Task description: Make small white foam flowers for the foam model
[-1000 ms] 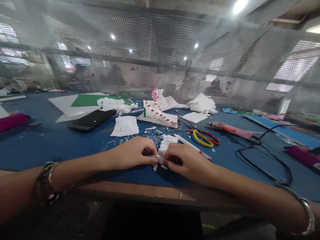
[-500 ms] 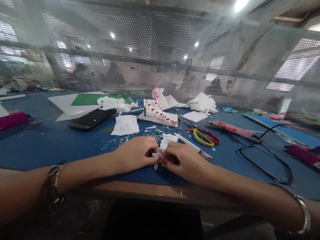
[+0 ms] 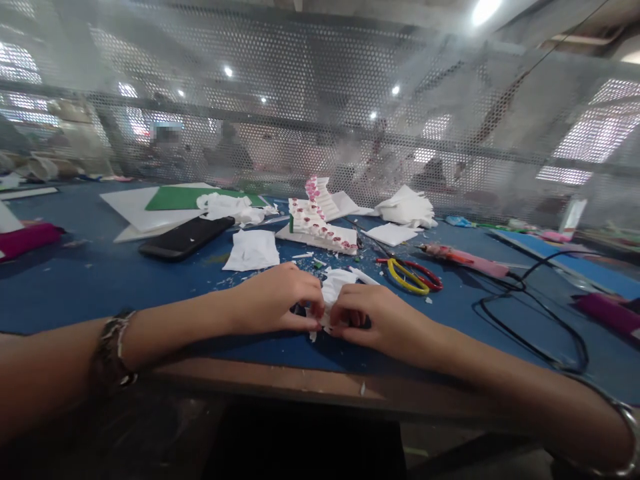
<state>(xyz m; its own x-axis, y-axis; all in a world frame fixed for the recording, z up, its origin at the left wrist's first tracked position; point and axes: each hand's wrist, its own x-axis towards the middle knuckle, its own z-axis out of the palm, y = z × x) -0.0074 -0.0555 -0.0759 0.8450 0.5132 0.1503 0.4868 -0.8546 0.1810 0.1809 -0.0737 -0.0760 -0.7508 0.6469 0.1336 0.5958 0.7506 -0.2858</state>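
My left hand (image 3: 277, 300) and my right hand (image 3: 380, 319) meet near the front edge of the blue table (image 3: 100, 287). Both pinch the same small pleated piece of white paper (image 3: 331, 290), fingers curled tight around it. The paper's upper folds stick up between the thumbs; its lower part is hidden by my fingers. A white pen (image 3: 363, 275) lies just behind my right hand. Bracelets show on both wrists.
Behind the hands lie white paper scraps (image 3: 251, 251), a black phone (image 3: 185, 238), a white model with pink dots (image 3: 317, 223), yellow and red scissors (image 3: 410, 275), a pink glue gun (image 3: 463, 258) with a black cable (image 3: 530, 313), and a green sheet (image 3: 183, 198). A perforated screen (image 3: 320, 100) closes off the far side, with people behind it.
Both hands have drawn closer together and lifted slightly, bunching the pleated paper between them. My right hand now covers more of the pen.
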